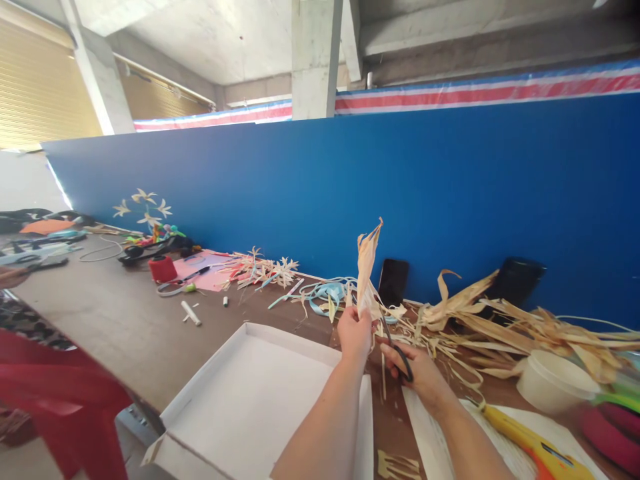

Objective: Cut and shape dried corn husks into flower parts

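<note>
My left hand is closed around the lower end of a dried corn husk, which stands upright with its tip pointing up. In my right hand is a pair of black-handled scissors, its blades pointing up toward the husk beside my left fingers. Whether the blades touch the husk I cannot make out. More dried husks lie heaped to the right of my hands. Below my hands, a few short cut husk pieces rest on the brown table.
An open white box sits left of my forearms. To the right are a yellow glue gun on paper and a white tub. Husk flowers, red thread and a phone lie farther back. Another person's hand shows far left.
</note>
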`<state>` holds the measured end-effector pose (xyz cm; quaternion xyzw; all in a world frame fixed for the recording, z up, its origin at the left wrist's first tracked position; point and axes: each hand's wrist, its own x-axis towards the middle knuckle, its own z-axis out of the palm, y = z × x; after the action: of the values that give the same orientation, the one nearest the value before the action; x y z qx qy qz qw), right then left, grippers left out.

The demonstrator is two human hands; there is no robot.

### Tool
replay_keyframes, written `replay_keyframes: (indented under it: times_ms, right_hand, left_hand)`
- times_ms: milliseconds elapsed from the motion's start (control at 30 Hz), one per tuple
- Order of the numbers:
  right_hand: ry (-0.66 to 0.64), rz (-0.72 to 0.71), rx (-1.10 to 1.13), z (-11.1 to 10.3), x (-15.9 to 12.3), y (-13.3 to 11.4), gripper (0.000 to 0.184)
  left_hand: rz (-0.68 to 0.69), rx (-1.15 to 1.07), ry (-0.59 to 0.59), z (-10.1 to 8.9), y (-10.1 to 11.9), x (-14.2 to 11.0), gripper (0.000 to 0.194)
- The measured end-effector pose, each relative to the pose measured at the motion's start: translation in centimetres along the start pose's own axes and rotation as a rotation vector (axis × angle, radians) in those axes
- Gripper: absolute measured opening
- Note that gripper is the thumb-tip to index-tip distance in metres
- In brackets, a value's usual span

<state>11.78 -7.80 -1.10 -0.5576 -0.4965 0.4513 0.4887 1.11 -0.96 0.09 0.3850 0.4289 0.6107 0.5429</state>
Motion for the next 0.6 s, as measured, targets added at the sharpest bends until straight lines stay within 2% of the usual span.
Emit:
replay_keyframes:
  times_ms: [600]
  right_hand:
    - [0.018, -0.036, -0.050, -0.07, 0.63, 0.66, 0.043]
  left_hand:
    - [-0.079, -0.178, -0.041, 0.49, -0.14, -0.05, 0.022]
